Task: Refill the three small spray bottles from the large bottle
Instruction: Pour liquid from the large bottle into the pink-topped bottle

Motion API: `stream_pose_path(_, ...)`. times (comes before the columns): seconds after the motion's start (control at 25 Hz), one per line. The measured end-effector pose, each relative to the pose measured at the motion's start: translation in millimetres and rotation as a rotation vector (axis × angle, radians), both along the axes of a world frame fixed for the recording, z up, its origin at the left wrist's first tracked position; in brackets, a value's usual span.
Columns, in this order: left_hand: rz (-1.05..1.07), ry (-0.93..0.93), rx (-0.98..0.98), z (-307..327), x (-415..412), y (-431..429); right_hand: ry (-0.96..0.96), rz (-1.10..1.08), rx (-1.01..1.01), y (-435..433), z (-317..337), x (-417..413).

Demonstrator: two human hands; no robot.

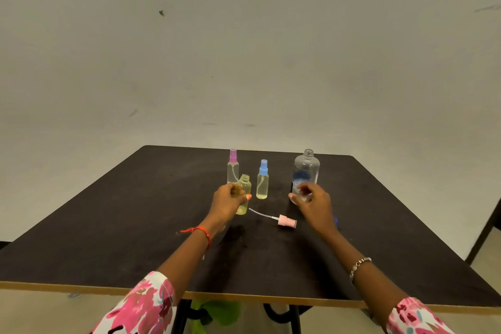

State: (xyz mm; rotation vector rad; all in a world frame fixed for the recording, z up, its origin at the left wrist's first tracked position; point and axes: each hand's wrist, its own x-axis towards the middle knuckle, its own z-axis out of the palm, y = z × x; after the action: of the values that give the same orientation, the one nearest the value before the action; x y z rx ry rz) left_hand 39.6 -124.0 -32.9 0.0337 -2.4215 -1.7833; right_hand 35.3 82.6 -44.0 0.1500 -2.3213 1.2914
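Floral sleeves [141, 304] sit at the bottom edge, cut off by the frame. Further out, the left hand [226, 202] has its grip closed around a small open bottle [244, 192] that stands on the dark surface [108, 225], its neck bare and some pale yellow liquid inside. Its pink spray top [286, 221] lies on its side between the two hands, the thin tube pointing back toward the held bottle. The right hand [314, 202] reaches at the base of the large bottle [306, 171], fingers spread and curled; whether they already touch the plastic I cannot tell.

Behind the held bottle stands a small bottle with a pink top [233, 168], and just beside it one with a blue top [263, 180]; both are capped.

The risks look plain enough. The large bottle has a wide open mouth and the small neck is narrow, so a fast tilt would likely spill over the left fingers and onto the surface. Lifted low, by its base, the tall bottle may tip. A swinging wrist could roll the loose spray top or knock the blue-topped bottle, which stands close.

How full the large bottle is stays hard to read through the clear plastic, and the right hand hides its lower part. Something blue [335, 220] peeks out behind that wrist, too hidden to name.
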Motion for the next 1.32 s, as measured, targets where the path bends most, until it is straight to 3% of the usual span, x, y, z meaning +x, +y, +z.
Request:
stream_pose_path(0.08, 0.010, 0.028, 0.032, 2.1, -1.0, -0.3, 0.069, -0.185, -0.144, 2.3, 13.2, -13.0)
stream_pose_path(0.16, 0.017, 0.064, 0.071, 5.4, -2.8, -1.0, -0.034, -0.251, -0.225, 7.8, 23.1, -32.6)
stream_pose_path(0.28, 0.014, 0.098, 0.108, 9.1, -4.9, -0.9, -0.249, -0.129, -0.327, 12.5, 25.8, -60.1)
stream_pose_path(0.44, 0.019, 0.102, 0.100, 10.9, -6.3, -1.4, -0.239, -0.105, -0.356, 5.0, 27.2, -65.7)
stream_pose_path(0.64, 0.038, 0.115, 0.108, 13.9, -3.7, -5.4, 0.001, -0.034, -0.204, -6.4, 49.3, -50.1)
stream_pose_path(0.84, 0.056, 0.187, 0.137, 30.9, 8.3, -5.3, 0.236, 0.046, 0.120, -22.4, 87.1, -37.7)
stream_pose_path(1.32, 0.056, 0.288, 0.178, 71.4, 31.4, -7.8, 0.370, 0.095, 0.460, -38.1, 123.4, -12.0)
